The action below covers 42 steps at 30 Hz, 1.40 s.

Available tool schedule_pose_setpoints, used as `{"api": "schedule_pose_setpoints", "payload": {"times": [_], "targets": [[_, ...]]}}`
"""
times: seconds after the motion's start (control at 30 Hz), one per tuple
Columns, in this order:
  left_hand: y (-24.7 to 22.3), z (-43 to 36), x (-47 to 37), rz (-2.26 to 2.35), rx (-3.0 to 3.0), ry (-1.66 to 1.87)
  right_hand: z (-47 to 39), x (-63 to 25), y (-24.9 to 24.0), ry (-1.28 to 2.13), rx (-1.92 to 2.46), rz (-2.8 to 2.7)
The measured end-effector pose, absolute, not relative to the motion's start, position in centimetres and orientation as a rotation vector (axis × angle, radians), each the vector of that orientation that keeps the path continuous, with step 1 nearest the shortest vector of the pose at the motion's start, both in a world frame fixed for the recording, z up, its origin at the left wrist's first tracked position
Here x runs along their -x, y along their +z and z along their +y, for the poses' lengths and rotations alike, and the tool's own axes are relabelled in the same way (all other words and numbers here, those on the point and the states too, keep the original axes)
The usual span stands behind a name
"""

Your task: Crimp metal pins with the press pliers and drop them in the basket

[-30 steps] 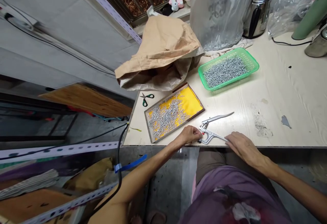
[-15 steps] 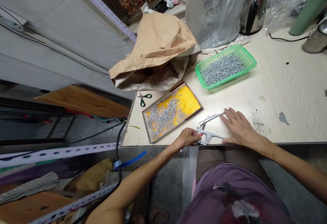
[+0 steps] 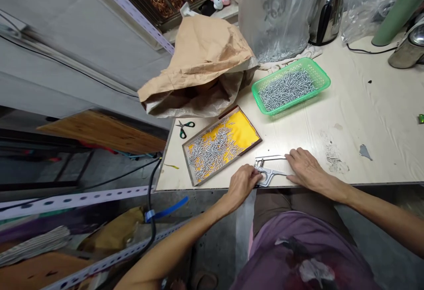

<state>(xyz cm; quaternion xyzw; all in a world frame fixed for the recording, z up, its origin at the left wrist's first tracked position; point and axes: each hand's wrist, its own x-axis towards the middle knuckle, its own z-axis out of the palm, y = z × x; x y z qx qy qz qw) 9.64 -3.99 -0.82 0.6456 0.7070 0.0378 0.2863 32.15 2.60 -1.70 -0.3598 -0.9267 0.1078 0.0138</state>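
Observation:
A silver metal hand tool [image 3: 272, 172] with two long handles and a coil spring between them lies at the table's front edge. My right hand [image 3: 305, 169] is closed round the ends of both handles. At the tool's head, my left hand [image 3: 244, 180] pinches with thumb and fingertips. What sits in that pinch is too small and hidden to make out. Just left of the tool is a shallow tray [image 3: 204, 180] with a yellow lining, holding many small silver screw-like pieces [image 3: 212, 151].
A green plastic basket [image 3: 291, 107] full of similar silver pieces stands behind. Scissors [image 3: 183, 127] lie left of the tray. A brown paper sack [image 3: 205, 51], a clear plastic bag [image 3: 278, 16] and a metal kettle [image 3: 327, 12] stand along the back.
My right hand has closed on the handles, and the upper handle has swung down towards the lower one. My left hand stays at the tool's head.

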Motion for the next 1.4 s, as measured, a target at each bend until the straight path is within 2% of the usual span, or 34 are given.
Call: {"api": "schedule_pose_setpoints", "payload": {"times": [0.1, 0.23, 0.47, 0.77, 0.87, 1.1, 1.4], "targets": [[-1.2, -3.6, -11.5, 1.693, -2.188, 0.174, 2.2, -32.2, -1.5, 0.324, 1.083, -2.871], [-2.0, -1.3, -13.4, 1.395, -2.464, 0.121, 1.9, -32.5, -1.3, 0.35, 1.067, -2.868], [-1.2, 0.7, -13.9, 1.222, -2.479, -0.115, 0.8, -33.4, -2.0, 0.278, 1.2, -2.775], [-2.0, 0.9, -14.6, 1.358, -2.418, -0.213, 1.3, -32.0, -3.2, 0.232, 1.068, -2.871], [-2.7, 0.6, -14.4, 1.42, -2.436, -0.111, 2.1, -32.2, -2.6, 0.194, 1.126, -2.846], [-5.1, -4.1, -15.6, 1.461, -2.454, 0.477, 4.8, -34.2, -1.7, 0.317, 1.153, -2.814], [-6.2, -6.5, -17.3, 1.348, -2.381, 0.553, 9.5, -32.4, -1.9, 0.2, 1.195, -2.753]]}}
